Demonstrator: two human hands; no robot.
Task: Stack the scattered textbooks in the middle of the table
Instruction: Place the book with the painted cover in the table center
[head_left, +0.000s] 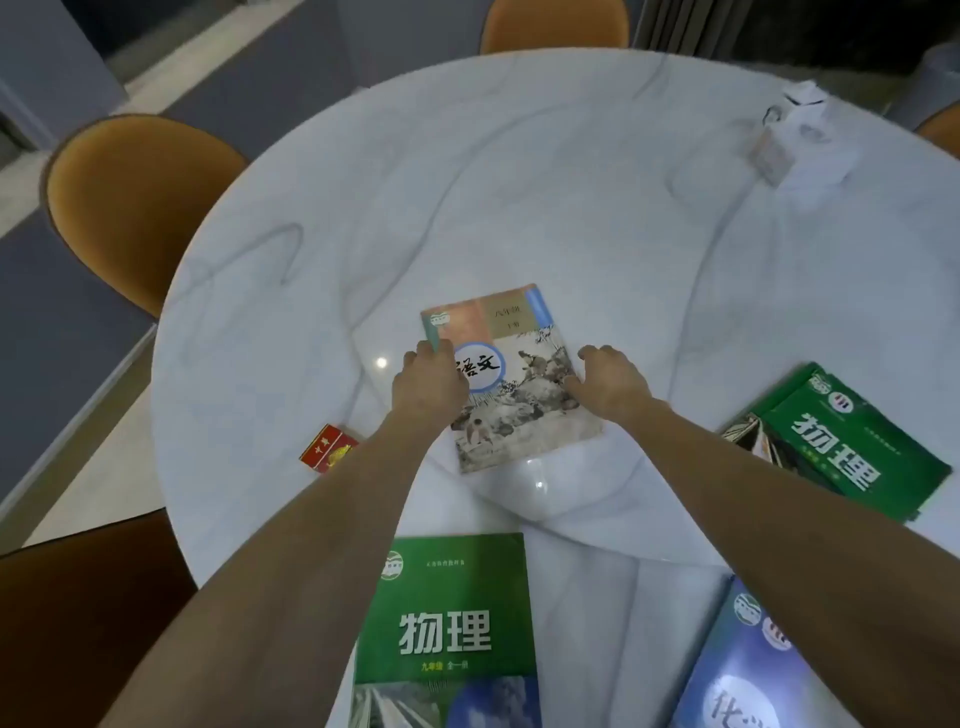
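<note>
A beige textbook with an ink painting on its cover lies flat near the middle of the round white marble table. My left hand rests on its left edge, fingers curled over the cover. My right hand touches its right edge with fingers bent and apart. A green physics textbook lies at the near edge between my forearms. A second green physics book lies at the right on top of another book. A blue chemistry book sits at the bottom right.
A small red packet lies on the table left of my left forearm. A white tissue box stands at the far right. Orange chairs stand at the left, at the back and at the bottom left.
</note>
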